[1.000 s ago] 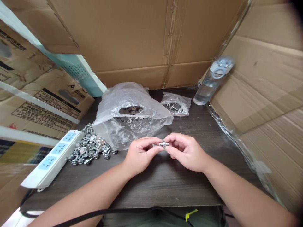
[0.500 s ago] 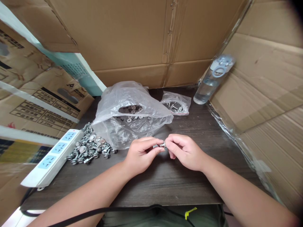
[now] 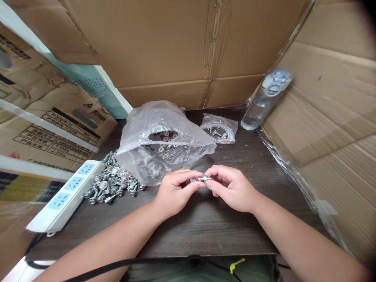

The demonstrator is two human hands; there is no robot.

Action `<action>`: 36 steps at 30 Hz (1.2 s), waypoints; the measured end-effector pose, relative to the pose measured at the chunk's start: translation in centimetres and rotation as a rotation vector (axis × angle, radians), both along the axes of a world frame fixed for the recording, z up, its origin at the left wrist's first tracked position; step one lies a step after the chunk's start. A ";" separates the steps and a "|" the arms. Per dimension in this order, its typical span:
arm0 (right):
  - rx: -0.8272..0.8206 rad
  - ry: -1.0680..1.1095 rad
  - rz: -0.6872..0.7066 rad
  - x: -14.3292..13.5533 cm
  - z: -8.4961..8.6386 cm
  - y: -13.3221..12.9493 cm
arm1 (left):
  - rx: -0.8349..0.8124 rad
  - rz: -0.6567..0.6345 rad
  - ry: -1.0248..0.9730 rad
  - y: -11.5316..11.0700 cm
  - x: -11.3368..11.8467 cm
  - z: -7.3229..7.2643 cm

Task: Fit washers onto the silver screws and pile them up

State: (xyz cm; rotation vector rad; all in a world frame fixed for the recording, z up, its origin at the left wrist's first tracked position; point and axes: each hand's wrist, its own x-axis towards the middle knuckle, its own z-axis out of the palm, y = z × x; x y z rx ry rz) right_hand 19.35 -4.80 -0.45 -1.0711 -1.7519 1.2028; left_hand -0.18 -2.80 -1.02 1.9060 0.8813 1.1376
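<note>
Above the middle of the table, my left hand (image 3: 176,191) pinches the end of a small silver bolt (image 3: 207,178) between thumb and forefinger. The bolt lies level, its shank pointing right. My right hand (image 3: 230,187) is closed around its middle, thumb below and forefinger above, at a wider ring-like part that could be a nut or washer. Left of my hands is a pile of silver bolts (image 3: 114,182), several with washers on them. Behind my hands, a clear plastic bag (image 3: 158,164) holds washers and small dark pieces.
A small zip bag of screws (image 3: 219,131) lies at the back. A water bottle (image 3: 261,103) leans by the right cardboard wall (image 3: 331,102). The white power strip (image 3: 66,196) borders the bolt pile. A black cable (image 3: 141,260) crosses before the table's front edge.
My right fingers have drawn apart slightly and shifted along the bolt, so its shank now shows between them. My left hand keeps its pinch almost unmoved.
</note>
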 end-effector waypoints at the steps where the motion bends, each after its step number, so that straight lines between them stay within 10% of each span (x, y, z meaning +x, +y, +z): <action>1: 0.005 -0.007 -0.002 0.0 0.0 0.0 | 0.035 -0.002 0.009 0.0 0.0 0.0; 7: 0.081 -0.046 0.037 -0.1 0.1 0.0 | 0.248 -0.029 0.027 0.2 -0.2 -0.3; 36: 0.072 -0.098 0.063 0.2 0.2 0.1 | 0.316 -0.052 0.059 0.0 -0.1 -0.2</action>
